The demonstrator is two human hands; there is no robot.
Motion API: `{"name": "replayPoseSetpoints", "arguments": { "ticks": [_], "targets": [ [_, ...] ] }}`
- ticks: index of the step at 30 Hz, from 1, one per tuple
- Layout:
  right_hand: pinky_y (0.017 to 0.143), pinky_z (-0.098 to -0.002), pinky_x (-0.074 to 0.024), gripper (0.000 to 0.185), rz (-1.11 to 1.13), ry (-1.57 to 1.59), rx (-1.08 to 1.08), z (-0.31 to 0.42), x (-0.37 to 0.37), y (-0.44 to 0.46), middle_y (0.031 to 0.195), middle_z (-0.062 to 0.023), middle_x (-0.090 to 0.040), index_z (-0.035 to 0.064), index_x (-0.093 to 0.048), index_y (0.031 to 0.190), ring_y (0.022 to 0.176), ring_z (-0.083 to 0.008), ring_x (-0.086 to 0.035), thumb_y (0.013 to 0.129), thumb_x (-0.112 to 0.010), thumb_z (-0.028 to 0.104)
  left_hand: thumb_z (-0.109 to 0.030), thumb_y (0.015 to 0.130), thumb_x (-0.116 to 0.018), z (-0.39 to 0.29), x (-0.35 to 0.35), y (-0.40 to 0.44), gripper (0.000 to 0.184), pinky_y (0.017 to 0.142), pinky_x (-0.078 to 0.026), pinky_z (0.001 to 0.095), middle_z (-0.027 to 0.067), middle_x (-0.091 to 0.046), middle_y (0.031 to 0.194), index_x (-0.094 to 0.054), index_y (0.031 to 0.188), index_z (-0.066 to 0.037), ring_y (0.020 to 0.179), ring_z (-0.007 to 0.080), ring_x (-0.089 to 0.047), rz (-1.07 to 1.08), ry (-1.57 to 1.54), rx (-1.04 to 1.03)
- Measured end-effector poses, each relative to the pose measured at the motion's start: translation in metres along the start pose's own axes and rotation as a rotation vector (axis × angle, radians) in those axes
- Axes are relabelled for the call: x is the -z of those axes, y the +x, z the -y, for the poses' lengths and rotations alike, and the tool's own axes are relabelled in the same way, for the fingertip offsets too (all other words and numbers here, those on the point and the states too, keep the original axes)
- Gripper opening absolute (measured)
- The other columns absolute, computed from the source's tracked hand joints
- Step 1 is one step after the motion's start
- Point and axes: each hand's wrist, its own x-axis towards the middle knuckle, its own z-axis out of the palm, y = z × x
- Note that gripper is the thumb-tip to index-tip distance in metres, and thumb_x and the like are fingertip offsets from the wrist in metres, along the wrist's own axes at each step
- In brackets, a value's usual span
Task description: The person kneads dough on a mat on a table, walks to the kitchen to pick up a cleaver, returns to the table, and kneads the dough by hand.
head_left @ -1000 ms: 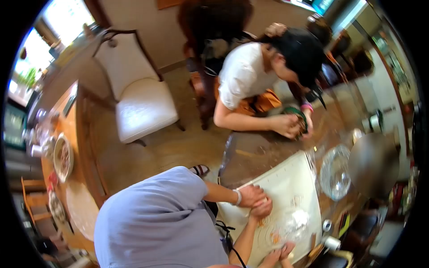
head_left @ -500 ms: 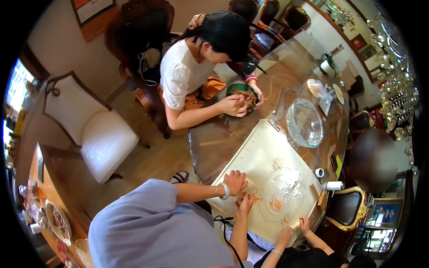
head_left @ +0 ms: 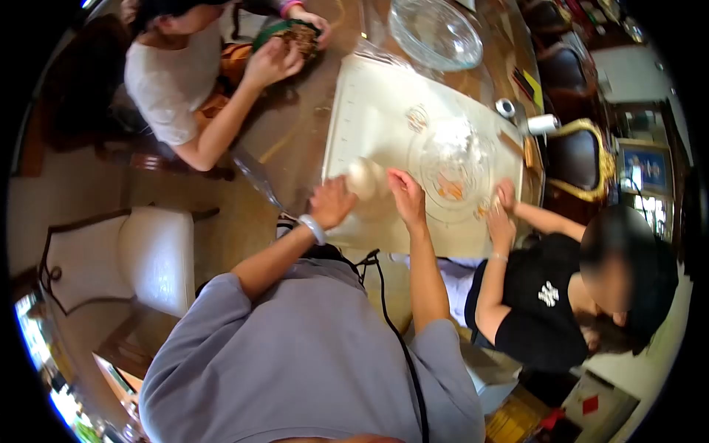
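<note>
A pale lump of dough (head_left: 365, 179), blurred at its edges, is between my hands over the left part of the white pastry mat (head_left: 362, 96). My left hand (head_left: 332, 203), with a pale bangle at the wrist, has its fingers closed against the dough's left side. On the other side, my right hand (head_left: 408, 198) is loosely open, its fingertips at the dough's right edge; whether they touch it I cannot tell. White flour (head_left: 461, 140) lies on the mat's printed circles, right of my hands.
A clear glass bowl (head_left: 436, 37) stands beyond the mat. At left, a person in white (head_left: 173, 88) handles brown filling in a green bowl (head_left: 269, 33). A person in black (head_left: 546, 310) works at the mat's right corner. White cylinders (head_left: 543, 124) stand at the right.
My view has swung down and turned, bringing the person in black fully into sight. My left hand has shifted from on top of the dough to its left side; my right hand has opened somewhat.
</note>
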Motion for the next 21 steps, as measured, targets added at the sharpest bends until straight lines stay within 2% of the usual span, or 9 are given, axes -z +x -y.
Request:
{"name": "replayPoseSetpoints", "arguments": {
  "ticks": [1,2,5,9,11,12,14,17,21],
  "targets": [
    [0.072,-0.0330,-0.0502,0.028,-0.077,-0.032,-0.058,-0.005,0.005,-0.006,0.097,-0.0145,-0.069,0.0047,-0.064,0.108,0.086,-0.0256,-0.065,0.092,-0.056,0.026,-0.033,0.083,-0.057,-0.013,0.019,-0.003,0.046,0.092,-0.038,0.0492,0.0183,-0.048,0.117,-0.048,0.120,-0.007,0.105,0.0397,-0.045,-0.115,0.051,0.031],
    [0.073,-0.0331,-0.0501,0.028,-0.146,-0.062,-0.114,-0.009,0.009,-0.009,0.097,-0.0146,-0.069,0.0049,-0.064,0.107,0.086,-0.0261,-0.065,0.093,-0.055,0.027,-0.028,0.083,-0.058,0.000,0.018,0.007,0.039,0.091,-0.037,0.0485,0.0175,-0.049,0.112,-0.051,0.114,-0.006,0.102,0.0379,-0.045,-0.297,0.079,-0.141],
    [0.077,-0.0350,-0.0491,0.030,-0.229,-0.127,-0.180,-0.031,0.004,-0.001,0.097,-0.0156,-0.068,0.0051,-0.064,0.107,0.088,-0.0287,-0.065,0.094,-0.051,0.029,-0.023,0.087,-0.056,-0.020,0.030,0.046,0.034,0.091,-0.040,0.0476,0.0208,-0.050,0.112,-0.051,0.111,0.000,0.104,0.0375,-0.047,-0.402,-0.133,-0.280],
    [0.083,-0.0353,-0.0470,0.032,-0.266,-0.183,-0.178,-0.050,-0.034,0.028,0.101,-0.0121,-0.068,0.0062,-0.063,0.109,0.093,-0.0248,-0.063,0.097,-0.046,0.030,-0.029,0.091,-0.052,-0.044,0.009,0.097,0.031,0.086,-0.044,0.0487,0.0208,-0.055,0.106,-0.055,0.105,-0.001,0.100,0.0375,-0.052,-0.125,0.005,-0.307],
    [0.078,-0.0467,-0.0442,0.027,-0.229,-0.247,-0.113,-0.034,-0.054,0.027,0.093,-0.0165,-0.063,0.0042,-0.060,0.101,0.091,-0.0368,-0.058,0.097,-0.044,0.025,-0.031,0.092,-0.050,-0.049,0.003,0.105,0.031,0.082,-0.046,0.0487,0.0197,-0.057,0.103,-0.058,0.099,-0.002,0.097,0.0369,-0.054,0.111,0.291,-0.346],
    [0.076,-0.0472,-0.0439,0.026,-0.284,-0.303,-0.031,-0.026,-0.060,0.023,0.090,-0.0165,-0.062,0.0046,-0.059,0.098,0.089,-0.0372,-0.057,0.097,-0.043,0.025,-0.030,0.092,-0.049,-0.060,0.006,0.094,0.028,0.079,-0.047,0.0483,0.0164,-0.059,0.099,-0.060,0.089,-0.004,0.095,0.0348,-0.055,0.055,0.312,-0.279],
    [0.074,-0.0481,-0.0432,0.025,-0.392,-0.412,0.133,-0.018,-0.067,0.015,0.085,-0.0167,-0.060,0.0054,-0.058,0.093,0.084,-0.0381,-0.056,0.097,-0.042,0.024,-0.029,0.092,-0.049,-0.063,0.014,0.078,0.027,0.077,-0.047,0.0481,0.0150,-0.060,0.096,-0.061,0.087,-0.005,0.094,0.0343,-0.055,-0.006,0.273,-0.339],
    [0.070,-0.0476,-0.0451,0.023,-0.371,-0.454,0.183,-0.025,-0.068,0.025,0.080,-0.0166,-0.058,0.0060,-0.055,0.090,0.078,-0.0373,-0.057,0.097,-0.042,0.023,-0.025,0.092,-0.049,-0.055,0.014,0.081,0.024,0.074,-0.047,0.0468,0.0137,-0.061,0.087,-0.061,0.083,-0.005,0.089,0.0339,-0.055,-0.105,0.233,-0.358],
    [0.064,-0.0468,-0.0462,0.023,-0.249,-0.586,0.006,-0.025,-0.062,0.045,0.079,-0.0159,-0.059,0.0062,-0.053,0.083,0.076,-0.0360,-0.058,0.096,-0.042,0.022,-0.021,0.092,-0.049,-0.055,0.012,0.101,0.023,0.073,-0.048,0.0444,0.0128,-0.061,0.082,-0.059,0.079,-0.005,0.086,0.0329,-0.056,-0.119,0.266,-0.301]
  ]
}}
